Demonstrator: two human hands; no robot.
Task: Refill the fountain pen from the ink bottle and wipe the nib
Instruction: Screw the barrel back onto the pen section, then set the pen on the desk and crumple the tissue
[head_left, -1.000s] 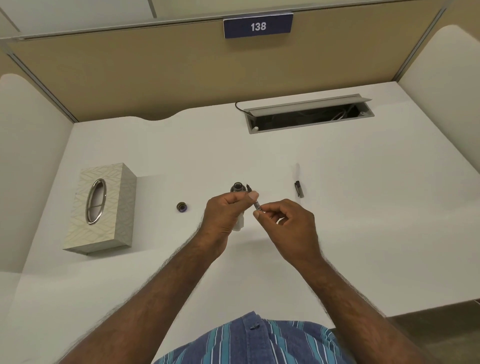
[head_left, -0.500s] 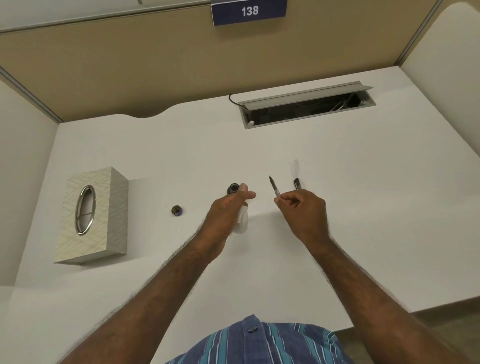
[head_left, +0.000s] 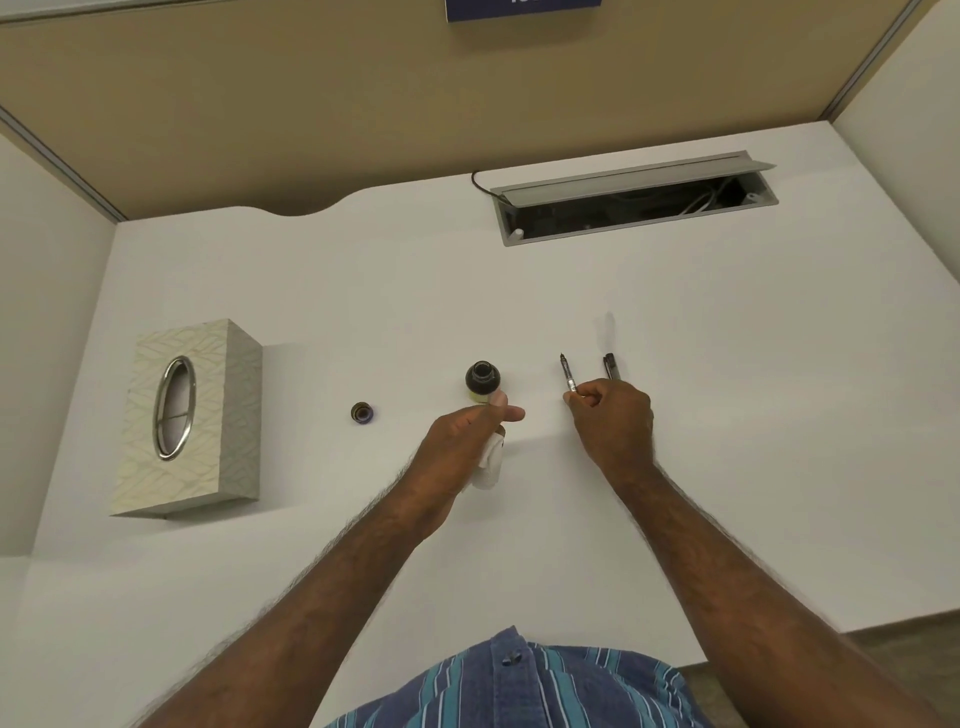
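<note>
The ink bottle (head_left: 482, 378), small, round and dark with its mouth uncapped, stands upright on the smooth white surface (head_left: 727, 415) and serves as the landmark. Just nearer the person than the bottle, the left hand (head_left: 470, 431) is curled around a crumpled white tissue (head_left: 491, 460), thumb tip touching the bottle's near side. Right of the bottle, the right hand (head_left: 613, 421) pinches the slim fountain pen section (head_left: 568, 374) at its lower end, the dark nib pointing away from the person. Further right of it, just beside the right hand's knuckles, lies a dark pen part (head_left: 610, 365). Left of the bottle sits its small round cap (head_left: 362, 413); further left is a boxy, leaf-patterned tissue holder (head_left: 189, 415) with an oval metal opening. Beyond the bottle, bare surface runs to an open cable tray (head_left: 634, 202).
</note>
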